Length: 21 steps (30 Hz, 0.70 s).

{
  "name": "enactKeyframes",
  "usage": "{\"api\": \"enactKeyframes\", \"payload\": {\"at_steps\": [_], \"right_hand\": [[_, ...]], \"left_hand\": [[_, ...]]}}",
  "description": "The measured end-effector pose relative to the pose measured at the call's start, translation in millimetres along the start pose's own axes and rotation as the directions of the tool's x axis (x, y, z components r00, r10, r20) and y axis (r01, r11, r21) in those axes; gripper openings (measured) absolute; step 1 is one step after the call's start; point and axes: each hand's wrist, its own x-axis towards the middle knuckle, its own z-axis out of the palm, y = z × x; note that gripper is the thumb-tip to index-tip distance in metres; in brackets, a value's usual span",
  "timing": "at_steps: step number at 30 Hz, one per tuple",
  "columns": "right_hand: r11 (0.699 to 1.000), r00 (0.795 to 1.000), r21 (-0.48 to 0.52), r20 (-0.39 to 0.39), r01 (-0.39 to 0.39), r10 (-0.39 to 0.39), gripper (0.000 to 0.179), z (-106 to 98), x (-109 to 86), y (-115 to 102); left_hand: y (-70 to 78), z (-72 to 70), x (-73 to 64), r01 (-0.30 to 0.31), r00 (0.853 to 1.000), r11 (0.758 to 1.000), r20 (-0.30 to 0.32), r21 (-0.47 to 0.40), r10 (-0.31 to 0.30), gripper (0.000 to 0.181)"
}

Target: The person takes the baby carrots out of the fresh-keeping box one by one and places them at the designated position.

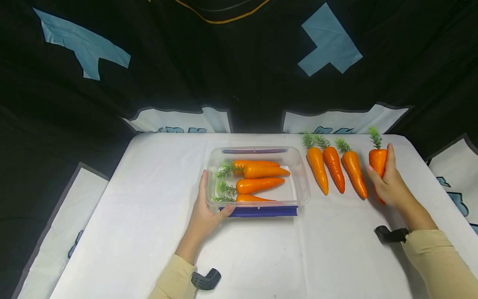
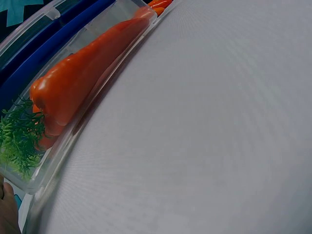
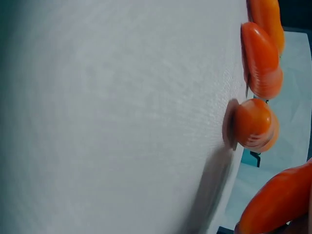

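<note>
My left hand (image 1: 206,214) holds the left front corner of a clear plastic box (image 1: 303,182) with blue side clips, thumb over the front rim. Several orange carrots with green tops lie in the box, among them a front carrot (image 2: 78,73) seen through its wall. On the right, my right hand (image 1: 390,182) grips a carrot (image 1: 378,160) between thumb and fingers, its leafy top pointing away. In the right wrist view that carrot (image 3: 275,202) hangs over its shadow, apart from the tabletop.
Three more carrots, a left one (image 1: 317,170), a middle one (image 1: 333,168) and a right one (image 1: 354,172), lie in a row between the box and my right hand. All rests on a white-covered table (image 1: 261,257). A black cloth (image 1: 239,74) hangs behind it.
</note>
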Motion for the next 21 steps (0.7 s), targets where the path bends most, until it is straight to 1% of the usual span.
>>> {"api": "enactKeyframes", "payload": {"at_steps": [6,13,15,18,21], "right_hand": [[1.000,1.000,0.026,0.000,-0.017,0.017,0.086,0,-0.7,12],[0.998,0.998,0.036,0.009,-0.055,0.055,0.086,3,-0.9,20],[0.998,0.998,0.034,0.001,-0.061,0.061,0.085,4,-0.6,22],[0.997,0.997,0.014,-0.008,-0.074,0.074,0.085,6,0.2,24],[0.995,0.996,-0.034,-0.013,-0.092,0.092,0.084,7,2.0,26]], "left_hand": [[1.2,0.6,-0.6,0.001,1.000,1.000,-0.002,0.010,-0.001,0.117],[0.9,0.4,-0.4,0.005,1.000,1.000,0.000,0.000,-0.005,0.117],[0.8,0.1,0.0,0.004,1.000,1.000,-0.001,-0.004,-0.004,0.117],[0.3,0.2,0.1,0.006,1.000,1.000,-0.002,-0.003,-0.006,0.117],[0.1,0.2,0.1,0.006,1.000,1.000,-0.002,0.004,-0.006,0.117]]}}
